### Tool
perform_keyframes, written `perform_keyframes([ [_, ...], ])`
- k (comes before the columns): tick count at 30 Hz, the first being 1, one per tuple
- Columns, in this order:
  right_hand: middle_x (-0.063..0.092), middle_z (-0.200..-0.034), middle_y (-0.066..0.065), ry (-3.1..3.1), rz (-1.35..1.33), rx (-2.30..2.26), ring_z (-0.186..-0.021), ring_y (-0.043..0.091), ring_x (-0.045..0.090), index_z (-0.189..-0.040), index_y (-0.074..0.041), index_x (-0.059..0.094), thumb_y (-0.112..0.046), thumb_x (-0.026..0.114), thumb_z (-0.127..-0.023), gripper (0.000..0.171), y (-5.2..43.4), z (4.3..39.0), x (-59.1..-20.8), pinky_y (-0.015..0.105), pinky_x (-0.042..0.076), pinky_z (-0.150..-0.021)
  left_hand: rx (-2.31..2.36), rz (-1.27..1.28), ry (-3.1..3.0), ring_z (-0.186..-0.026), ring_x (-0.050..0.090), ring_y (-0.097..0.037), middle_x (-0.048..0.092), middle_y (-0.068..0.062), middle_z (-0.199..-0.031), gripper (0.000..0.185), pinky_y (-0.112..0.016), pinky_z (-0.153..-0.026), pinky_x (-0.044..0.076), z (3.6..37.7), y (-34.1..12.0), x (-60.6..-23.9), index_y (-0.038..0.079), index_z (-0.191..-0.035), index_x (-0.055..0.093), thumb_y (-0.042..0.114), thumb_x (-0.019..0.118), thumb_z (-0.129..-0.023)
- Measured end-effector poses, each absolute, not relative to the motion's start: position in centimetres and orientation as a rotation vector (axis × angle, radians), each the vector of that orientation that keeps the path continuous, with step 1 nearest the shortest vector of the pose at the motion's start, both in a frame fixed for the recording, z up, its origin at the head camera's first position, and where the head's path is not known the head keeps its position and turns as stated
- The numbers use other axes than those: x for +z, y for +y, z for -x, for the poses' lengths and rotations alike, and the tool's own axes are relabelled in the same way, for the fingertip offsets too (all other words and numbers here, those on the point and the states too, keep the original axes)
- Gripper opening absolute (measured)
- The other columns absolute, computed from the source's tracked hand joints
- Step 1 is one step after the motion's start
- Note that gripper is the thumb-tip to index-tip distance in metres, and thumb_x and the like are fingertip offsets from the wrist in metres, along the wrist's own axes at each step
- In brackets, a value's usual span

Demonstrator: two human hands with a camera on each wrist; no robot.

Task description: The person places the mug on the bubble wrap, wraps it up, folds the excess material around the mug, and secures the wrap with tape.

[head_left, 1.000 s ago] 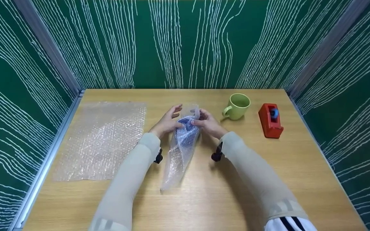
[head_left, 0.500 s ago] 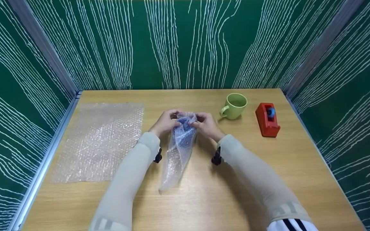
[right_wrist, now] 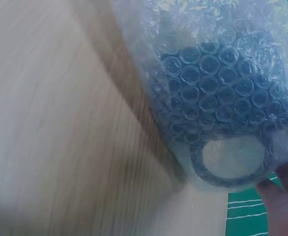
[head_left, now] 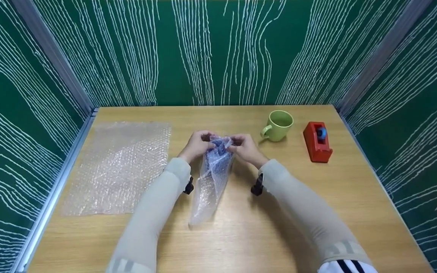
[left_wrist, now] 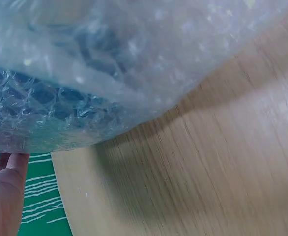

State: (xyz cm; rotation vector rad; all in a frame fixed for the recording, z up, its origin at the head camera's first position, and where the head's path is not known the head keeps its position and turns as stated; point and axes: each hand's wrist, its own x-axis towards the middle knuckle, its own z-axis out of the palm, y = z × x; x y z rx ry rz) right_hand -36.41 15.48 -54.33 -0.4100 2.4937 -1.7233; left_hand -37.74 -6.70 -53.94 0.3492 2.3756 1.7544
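At a wooden table (head_left: 241,242), walled in by green panels (head_left: 169,49) with wavy white lines. Pinching, with left grip (head_left: 197,146) and right grip (head_left: 247,148), the far end of a bubble-wrapped bundle (head_left: 214,176) held between both.

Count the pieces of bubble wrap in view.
2: a flat sheet on the left of the table, and a wrapped piece around a blue item, held by the left hand and right hand. Another piece could be hidden within the wrapping.
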Motion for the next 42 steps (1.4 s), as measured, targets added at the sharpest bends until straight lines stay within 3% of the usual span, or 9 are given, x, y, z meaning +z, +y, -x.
perform_keyframes([
  [6, 0.069, -0.141, 0.029, 2.504, 0.5, -1.697, -0.136, 0.046, 0.066, -0.114, 0.01, 0.079, 0.009, 0.071, -0.09, 0.025, 15.4, 36.5, -54.1, 0.049, 0.053, -0.118, 1.792, -0.338, 2.357, -0.109, 0.071, -0.025, 0.078, -0.015, -0.12, 0.028, -0.038, -0.104, 0.059, 37.7, -6.8, -53.8, 0.001, -0.118, 0.08, -0.012, 0.067, -0.097],
  [11, 0.067, -0.148, 0.025, 2.458, 0.526, -1.646, -0.14, 0.043, 0.063, -0.118, 0.007, 0.079, 0.001, 0.074, -0.091, 0.028, 16.0, 36.2, -53.8, 0.05, 0.047, -0.124, 1.815, -0.308, 2.369, -0.111, 0.072, -0.027, 0.079, -0.017, -0.121, 0.025, -0.038, -0.104, 0.06, 37.7, -6.6, -53.9, -0.002, -0.112, 0.08, -0.014, 0.067, -0.095],
  [19, 0.066, -0.148, 0.024, 2.375, 0.52, -1.737, -0.145, 0.042, 0.059, -0.124, 0.006, 0.076, -0.018, 0.056, -0.112, 0.033, 16.4, 36.4, -53.7, 0.055, 0.036, -0.131, 1.823, -0.294, 2.397, -0.115, 0.073, -0.032, 0.079, -0.02, -0.121, 0.023, -0.04, -0.104, 0.06, 37.8, -6.1, -54.0, -0.005, -0.109, 0.08, -0.016, 0.068, -0.092],
  [25, 0.073, -0.14, 0.021, 2.391, 0.421, -1.759, -0.134, 0.036, 0.068, -0.124, 0.002, 0.078, -0.01, 0.071, -0.104, 0.025, 15.7, 36.4, -53.9, 0.045, 0.05, -0.121, 1.82, -0.327, 2.373, -0.112, 0.073, -0.031, 0.079, -0.021, -0.121, 0.023, -0.036, -0.101, 0.061, 37.7, -6.2, -54.0, -0.006, -0.11, 0.079, -0.015, 0.067, -0.092],
  [29, 0.074, -0.134, 0.024, 2.382, 0.379, -1.805, -0.122, 0.03, 0.071, -0.131, 0.006, 0.072, 0.0, 0.075, -0.099, 0.033, 15.4, 36.4, -54.0, 0.033, 0.057, -0.108, 1.821, -0.329, 2.299, -0.109, 0.072, -0.025, 0.079, -0.015, -0.12, 0.021, -0.033, -0.1, 0.059, 37.4, -6.6, -53.5, -0.001, -0.113, 0.079, -0.002, 0.069, -0.095],
  [34, 0.07, -0.138, 0.029, 2.391, 0.294, -1.788, -0.126, 0.036, 0.068, -0.137, 0.011, 0.065, 0.002, 0.074, -0.095, 0.044, 15.2, 36.5, -54.1, 0.038, 0.055, -0.113, 1.838, -0.309, 2.227, -0.106, 0.071, -0.018, 0.08, -0.009, -0.112, 0.021, -0.027, -0.096, 0.057, 37.4, -6.7, -52.9, 0.001, -0.108, 0.081, 0.018, 0.071, -0.102],
  [42, 0.074, -0.126, 0.023, 2.469, 0.133, -1.638, -0.102, 0.022, 0.068, -0.128, 0.006, 0.072, -0.004, 0.078, -0.094, 0.037, 14.8, 36.5, -53.1, 0.024, 0.057, -0.086, 1.701, -0.387, 2.354, -0.102, 0.07, -0.02, 0.078, -0.012, -0.111, 0.015, -0.032, -0.095, 0.059, 37.6, -6.6, -52.5, 0.0, -0.114, 0.079, 0.005, 0.075, -0.1],
])
